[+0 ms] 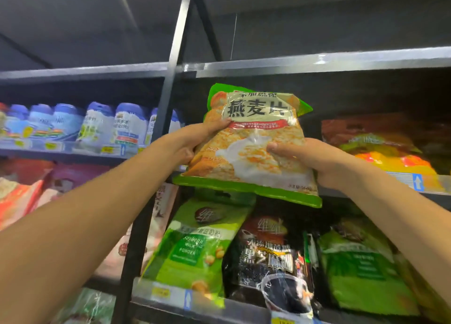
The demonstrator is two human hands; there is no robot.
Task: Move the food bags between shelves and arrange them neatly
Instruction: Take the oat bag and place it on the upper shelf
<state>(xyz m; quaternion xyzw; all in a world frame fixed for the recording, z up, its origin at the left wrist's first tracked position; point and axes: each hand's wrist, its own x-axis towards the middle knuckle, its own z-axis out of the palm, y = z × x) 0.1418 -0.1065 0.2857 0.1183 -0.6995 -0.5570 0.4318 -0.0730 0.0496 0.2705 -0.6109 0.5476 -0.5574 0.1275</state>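
A green-edged oatmeal bag (pixel 253 133) with a white bowl picture is held up in front of the upper right shelf (pixel 341 192), tilted back. My left hand (pixel 195 140) grips its left side, thumb across the front. My right hand (pixel 302 157) grips its right side, thumb on the front and fingers behind. On that shelf to the right lies a red and yellow food bag (pixel 380 143). The shelf below holds a green soybean milk powder bag (pixel 195 248), a black sesame bag (pixel 271 257) and another green bag (pixel 361 265).
A dark upright post (pixel 170 79) divides the shelving. Left of it stand several white and blue canisters (pixel 102 126), with pink and red bags (pixel 36 187) below. The top shelf edge (pixel 317 62) runs across above the oatmeal bag. Price tags line the shelf fronts.
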